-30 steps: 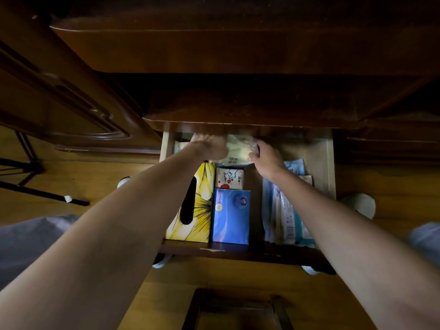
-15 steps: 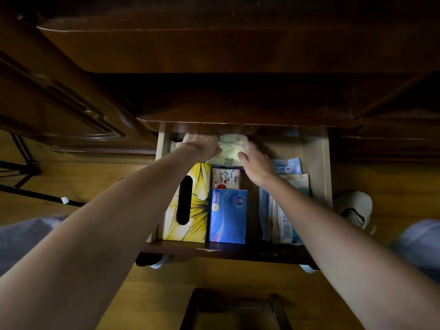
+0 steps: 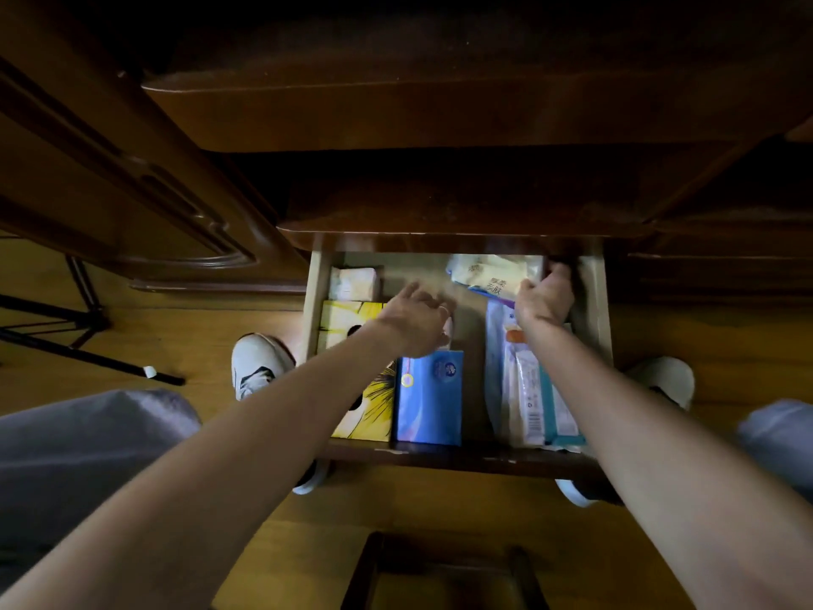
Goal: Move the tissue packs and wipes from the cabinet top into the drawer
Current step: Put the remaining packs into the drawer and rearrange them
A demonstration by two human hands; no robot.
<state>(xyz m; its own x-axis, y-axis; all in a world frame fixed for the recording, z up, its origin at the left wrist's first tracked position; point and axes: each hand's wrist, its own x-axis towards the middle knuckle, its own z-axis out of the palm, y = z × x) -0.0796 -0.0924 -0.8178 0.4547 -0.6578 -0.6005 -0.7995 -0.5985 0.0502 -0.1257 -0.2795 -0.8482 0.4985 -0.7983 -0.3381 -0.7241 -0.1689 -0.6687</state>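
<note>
The drawer stands pulled out under the dark wooden cabinet top. My right hand grips a pale soft tissue pack at the drawer's back right corner. My left hand hovers over the middle with its fingers spread, partly hiding a small white pack beneath it. A yellow tissue box lies along the left side, with a blue tissue pack next to it. Long wipes packs lie along the right side. A small beige pack sits at the back left.
An open carved cabinet door juts out on the left. Black tripod legs rest on the wooden floor beyond it. My white shoes flank the drawer. A dark wooden frame stands below the drawer front.
The pale pack has gone from the back middle to the back right in my right hand. My left hand has let go of it and drawn back, uncovering the beige pack.
</note>
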